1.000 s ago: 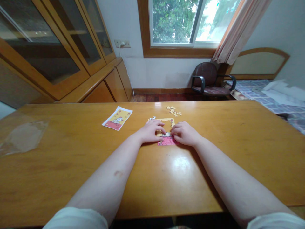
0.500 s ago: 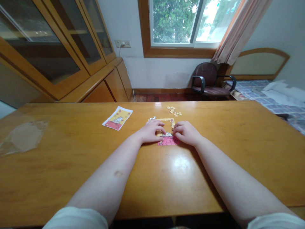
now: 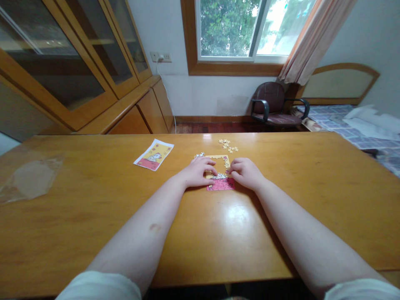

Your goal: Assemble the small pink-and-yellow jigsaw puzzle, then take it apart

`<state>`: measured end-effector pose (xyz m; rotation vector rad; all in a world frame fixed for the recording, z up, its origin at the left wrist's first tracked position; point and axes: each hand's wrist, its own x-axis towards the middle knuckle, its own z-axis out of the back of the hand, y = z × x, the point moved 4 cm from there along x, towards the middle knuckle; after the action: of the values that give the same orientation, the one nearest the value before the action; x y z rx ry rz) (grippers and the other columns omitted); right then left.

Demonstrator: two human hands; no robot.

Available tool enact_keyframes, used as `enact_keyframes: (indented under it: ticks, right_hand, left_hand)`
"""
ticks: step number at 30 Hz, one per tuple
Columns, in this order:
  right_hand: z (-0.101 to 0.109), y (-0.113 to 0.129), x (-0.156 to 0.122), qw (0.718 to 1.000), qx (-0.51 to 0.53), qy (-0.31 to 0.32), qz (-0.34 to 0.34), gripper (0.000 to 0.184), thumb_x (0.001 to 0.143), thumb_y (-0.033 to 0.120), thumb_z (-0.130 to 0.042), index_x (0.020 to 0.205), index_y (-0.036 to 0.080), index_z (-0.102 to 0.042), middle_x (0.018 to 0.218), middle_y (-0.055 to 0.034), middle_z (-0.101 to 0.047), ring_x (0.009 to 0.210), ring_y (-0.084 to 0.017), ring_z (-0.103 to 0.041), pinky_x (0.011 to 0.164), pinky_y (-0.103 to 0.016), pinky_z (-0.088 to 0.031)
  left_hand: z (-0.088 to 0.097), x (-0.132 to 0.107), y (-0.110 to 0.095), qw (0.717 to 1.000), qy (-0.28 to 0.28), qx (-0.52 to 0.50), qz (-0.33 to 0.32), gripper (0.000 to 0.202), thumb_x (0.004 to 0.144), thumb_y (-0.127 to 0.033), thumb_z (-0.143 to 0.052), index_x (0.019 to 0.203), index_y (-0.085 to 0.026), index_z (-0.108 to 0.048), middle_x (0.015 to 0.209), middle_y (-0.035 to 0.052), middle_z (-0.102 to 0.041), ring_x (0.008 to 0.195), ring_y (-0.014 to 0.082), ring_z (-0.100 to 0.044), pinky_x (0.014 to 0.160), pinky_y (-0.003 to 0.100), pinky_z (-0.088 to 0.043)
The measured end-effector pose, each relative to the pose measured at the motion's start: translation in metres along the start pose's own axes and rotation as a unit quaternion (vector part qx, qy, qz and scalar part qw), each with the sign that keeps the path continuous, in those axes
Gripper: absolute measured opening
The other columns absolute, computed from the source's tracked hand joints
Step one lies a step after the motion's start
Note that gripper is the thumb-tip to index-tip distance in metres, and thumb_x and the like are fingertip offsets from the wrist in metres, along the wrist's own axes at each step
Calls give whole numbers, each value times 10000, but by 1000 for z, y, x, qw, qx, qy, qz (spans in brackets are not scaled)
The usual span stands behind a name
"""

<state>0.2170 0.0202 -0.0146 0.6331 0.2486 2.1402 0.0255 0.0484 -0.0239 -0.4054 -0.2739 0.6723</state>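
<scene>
A jigsaw puzzle (image 3: pixel 220 184) lies on the table, its lower part pink and joined, with a yellow border around a gap showing the tabletop. My left hand (image 3: pixel 200 171) rests over the puzzle's left side, fingers apart, thumb low on the pink part. At the right edge, my right hand (image 3: pixel 245 173) has its fingers curled and fingertips together; whatever they may hold is hidden. Loose yellow puzzle pieces (image 3: pixel 227 145) lie beyond the puzzle. A few whitish puzzle pieces (image 3: pixel 199 154) sit just behind my left hand.
A picture sheet (image 3: pixel 153 155) with a yellow and pink design lies left of the puzzle. Clear plastic wrapping (image 3: pixel 31 177) is at the table's far left. Beyond the wooden table (image 3: pixel 193 241) stand a cabinet (image 3: pixel 125 98), an armchair (image 3: pixel 271 102) and a bed (image 3: pixel 331 116).
My right hand has shifted very slightly right, uncovering a little more of the puzzle's right border. My left hand stays in place.
</scene>
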Motion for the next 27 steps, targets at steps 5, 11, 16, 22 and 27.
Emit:
enact_keyframes:
  ticks: [5,11,16,22,27]
  right_hand:
    - [-2,0,0,999,26,31,-16,236,766,142,-517,712,182,-743,754,-46,-671,716,-161,-611,732,-262,-457]
    - [2,-12,-1,987,-4,-27,-161,238,790,170,-481,798,187,-719,830,-50,-693,792,-176,-610,743,-260,-430]
    - [2,-15,-3,977,-30,-4,-212,272,828,234,-443,639,188,-634,682,-33,-641,662,-163,-545,601,-255,-354]
    - [1,-11,-2,981,-32,11,-193,304,816,248,-448,557,188,-596,610,-21,-588,595,-138,-497,547,-243,-313]
    - [-1,-11,-1,982,-38,24,-181,299,818,244,-454,576,188,-620,618,-24,-596,598,-137,-502,554,-242,-322]
  left_hand:
    - [-1,0,1,1000,-1,0,-2,265,714,-450,-735,933,-301,-730,1285,49,-575,1261,278,-441,1102,488,-257]
    - [2,1,0,1000,-8,-24,-3,256,745,-437,-702,949,-283,-713,1269,43,-586,1222,255,-480,1078,454,-309]
    - [10,2,4,997,-68,-2,40,154,830,-310,-573,904,-241,-689,1136,31,-659,1109,216,-552,1028,415,-373]
    - [12,1,9,993,-77,36,86,137,778,-309,-610,868,-251,-696,1136,20,-665,1118,230,-542,1026,416,-377]
    - [10,1,8,993,-65,32,89,136,772,-320,-617,859,-256,-700,1151,16,-657,1135,230,-529,1035,412,-367]
